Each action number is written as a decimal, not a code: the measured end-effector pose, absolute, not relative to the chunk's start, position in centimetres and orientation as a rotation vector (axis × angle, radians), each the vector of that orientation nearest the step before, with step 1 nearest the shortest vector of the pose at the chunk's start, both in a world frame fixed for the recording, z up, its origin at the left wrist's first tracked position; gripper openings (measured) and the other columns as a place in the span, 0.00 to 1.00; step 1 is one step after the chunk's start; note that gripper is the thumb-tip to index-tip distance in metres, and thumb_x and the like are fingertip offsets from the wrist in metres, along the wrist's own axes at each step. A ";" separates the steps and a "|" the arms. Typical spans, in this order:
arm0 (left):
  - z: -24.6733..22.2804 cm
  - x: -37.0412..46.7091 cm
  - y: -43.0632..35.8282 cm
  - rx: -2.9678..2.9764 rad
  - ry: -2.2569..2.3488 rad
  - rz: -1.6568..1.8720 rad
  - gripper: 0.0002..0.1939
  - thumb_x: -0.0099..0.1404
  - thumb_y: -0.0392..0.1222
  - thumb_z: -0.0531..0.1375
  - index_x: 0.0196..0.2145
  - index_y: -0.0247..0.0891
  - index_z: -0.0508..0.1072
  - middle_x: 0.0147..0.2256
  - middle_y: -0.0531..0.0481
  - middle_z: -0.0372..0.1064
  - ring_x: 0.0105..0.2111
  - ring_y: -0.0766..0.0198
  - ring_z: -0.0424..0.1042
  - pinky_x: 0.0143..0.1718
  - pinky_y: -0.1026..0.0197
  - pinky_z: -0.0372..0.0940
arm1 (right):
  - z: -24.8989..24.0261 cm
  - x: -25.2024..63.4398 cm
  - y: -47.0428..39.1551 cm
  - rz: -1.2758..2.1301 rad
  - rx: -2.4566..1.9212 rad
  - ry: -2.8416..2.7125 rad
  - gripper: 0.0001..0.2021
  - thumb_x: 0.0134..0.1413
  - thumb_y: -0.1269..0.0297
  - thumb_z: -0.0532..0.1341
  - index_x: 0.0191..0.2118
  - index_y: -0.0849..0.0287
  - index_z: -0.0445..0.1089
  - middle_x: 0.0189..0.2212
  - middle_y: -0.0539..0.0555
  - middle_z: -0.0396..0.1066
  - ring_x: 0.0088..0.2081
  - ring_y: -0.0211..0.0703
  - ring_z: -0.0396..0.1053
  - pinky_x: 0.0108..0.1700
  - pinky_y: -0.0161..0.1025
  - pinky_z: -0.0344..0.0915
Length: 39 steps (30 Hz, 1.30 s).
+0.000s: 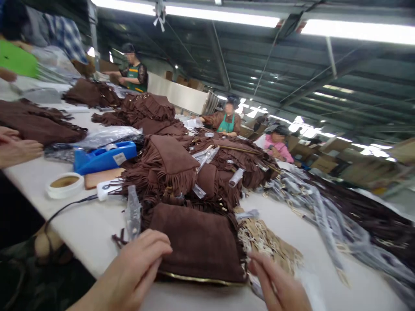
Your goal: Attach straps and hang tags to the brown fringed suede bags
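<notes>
A dark brown suede bag [197, 244] with a gold zipper lies flat on the white table [81, 224], its zipper edge towards me. My left hand [139, 259] is at the bag's left edge, fingers bent and pressed together; whether they pinch the bag is hidden. At the right edge, my right hand [275, 278] has its fingers near the fringe, slightly blurred. Right of the bag lies a bundle of tan fringe [272, 244]. Behind it sits a pile of brown fringed bags [175, 160], some with clear plastic wrapping.
To the left are a blue tape dispenser [105, 156], a white tape roll [65, 185], and a white plug block [110, 189] with a black cable. Wrapped straps [320, 216] spread across the right. Another person's hands [19, 149] rest at the far left; several people stand beyond.
</notes>
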<state>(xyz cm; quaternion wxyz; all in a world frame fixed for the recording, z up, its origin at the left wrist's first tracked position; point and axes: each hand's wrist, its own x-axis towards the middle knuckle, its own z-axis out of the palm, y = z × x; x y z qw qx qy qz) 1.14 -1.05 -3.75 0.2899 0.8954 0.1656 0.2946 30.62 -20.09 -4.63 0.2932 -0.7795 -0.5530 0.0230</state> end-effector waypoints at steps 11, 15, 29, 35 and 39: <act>-6.2 14.1 -4.5 2.716 0.070 0.223 0.21 0.51 0.20 0.53 0.39 0.38 0.71 0.42 0.47 0.72 0.41 0.56 0.71 0.42 0.59 0.67 | -2.6 33.6 -19.4 0.253 -2.188 -1.684 0.14 0.52 0.75 0.52 0.39 0.57 0.72 0.39 0.55 0.75 0.44 0.47 0.71 0.46 0.40 0.64; -6.0 13.4 -2.9 2.748 0.026 0.255 0.18 0.50 0.19 0.51 0.32 0.38 0.70 0.38 0.49 0.72 0.38 0.58 0.70 0.38 0.60 0.66 | -2.8 32.7 -19.1 0.284 -2.276 -1.631 0.09 0.60 0.71 0.51 0.35 0.58 0.69 0.32 0.53 0.74 0.36 0.46 0.71 0.38 0.39 0.62; -4.8 13.8 -5.2 2.627 0.288 0.117 0.13 0.62 0.24 0.50 0.35 0.38 0.71 0.41 0.45 0.71 0.40 0.57 0.70 0.43 0.57 0.64 | -2.6 33.5 -18.1 0.496 -2.291 -1.720 0.11 0.47 0.79 0.58 0.35 0.59 0.70 0.40 0.56 0.70 0.44 0.51 0.69 0.47 0.44 0.62; -3.0 15.7 -8.7 2.234 0.405 0.136 0.06 0.64 0.43 0.58 0.35 0.39 0.71 0.33 0.51 0.74 0.34 0.59 0.73 0.34 0.62 0.61 | -1.3 33.1 -19.3 0.841 -2.159 -1.493 0.06 0.48 0.74 0.53 0.32 0.56 0.62 0.23 0.46 0.68 0.25 0.39 0.71 0.22 0.29 0.63; -3.3 17.1 -9.9 2.143 0.511 0.243 0.09 0.63 0.46 0.58 0.34 0.38 0.73 0.32 0.52 0.76 0.31 0.60 0.73 0.31 0.63 0.60 | -0.5 31.7 -19.4 0.769 -2.036 -1.417 0.03 0.50 0.69 0.54 0.29 0.56 0.63 0.20 0.45 0.65 0.22 0.38 0.68 0.20 0.29 0.59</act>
